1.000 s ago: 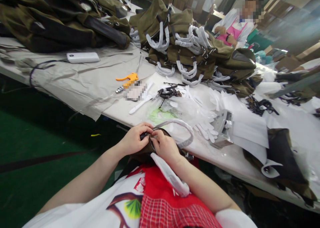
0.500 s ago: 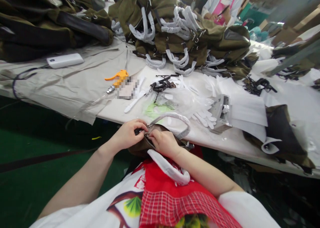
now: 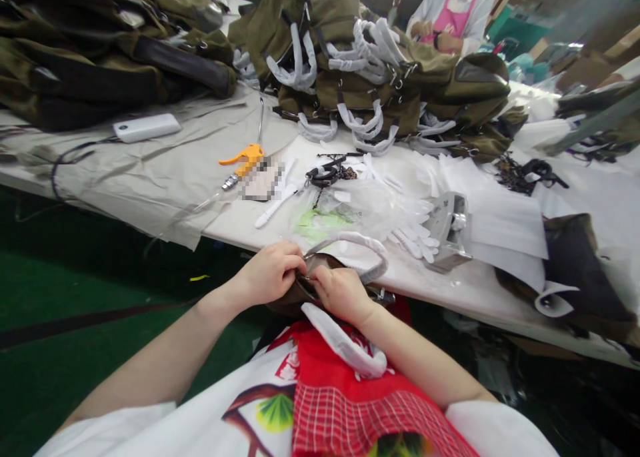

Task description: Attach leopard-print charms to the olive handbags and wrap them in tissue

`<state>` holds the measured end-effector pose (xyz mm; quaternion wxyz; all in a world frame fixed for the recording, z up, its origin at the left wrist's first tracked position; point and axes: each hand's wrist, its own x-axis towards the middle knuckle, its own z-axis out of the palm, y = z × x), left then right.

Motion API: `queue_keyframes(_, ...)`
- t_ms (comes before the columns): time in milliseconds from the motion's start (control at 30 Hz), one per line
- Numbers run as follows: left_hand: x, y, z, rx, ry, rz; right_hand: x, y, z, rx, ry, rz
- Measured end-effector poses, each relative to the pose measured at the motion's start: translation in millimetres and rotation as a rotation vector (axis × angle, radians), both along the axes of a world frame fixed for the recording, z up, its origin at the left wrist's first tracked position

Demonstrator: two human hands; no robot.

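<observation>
An olive-brown bag (image 3: 287, 303) rests against my front at the table's edge, its mouth partly open. One white-wrapped handle (image 3: 383, 260) arches over the table side; the other handle (image 3: 345, 343) lies on my red apron. My left hand (image 3: 273, 272) is closed on the left part of the bag's opening. Beside it, my right hand (image 3: 343, 293) pinches the opening's edge near the zipper. The fingertips of both hands nearly meet, and they partly hide what they grip.
Olive bags (image 3: 400, 103) are heaped along the back, with more bags (image 3: 110, 63) at left. On the table (image 3: 220, 227) lie an orange air gun (image 3: 247, 160), a white device (image 3: 147, 128), black straps (image 3: 325, 173) and a metal dispenser (image 3: 450, 233). A person in a pink apron (image 3: 455, 20) stands beyond.
The whole view has shifted slightly, so things appear a little further right and lower. My left fingers have curled further at the bag's opening; both hands stay on the bag.
</observation>
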<state>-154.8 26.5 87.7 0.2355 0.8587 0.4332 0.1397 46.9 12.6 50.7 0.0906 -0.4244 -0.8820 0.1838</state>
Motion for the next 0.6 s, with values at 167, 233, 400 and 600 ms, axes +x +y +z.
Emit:
queue_keyframes(167, 5.0, 2.2, 11.9, -0.038, 0.049, -0.034, 2.3, 1.1, 0.2, -0.029, 0.038, -0.037)
queue_keyframes(233, 8.4, 3.0, 13.4, -0.026, 0.093, -0.057, 2.3, 2.0, 0.3, -0.023, 0.031, -0.045)
queue_keyframes(400, 11.7, 0.2, 5.4, 0.133, 0.142, -0.124, 5.2, 4.5, -2.6, -0.027, 0.059, -0.088)
queue_keyframes(600, 9.0, -1.5, 0.4, 0.171, 0.083, -0.071, 6.2, 8.7, -15.5, -0.076, 0.22, -0.074)
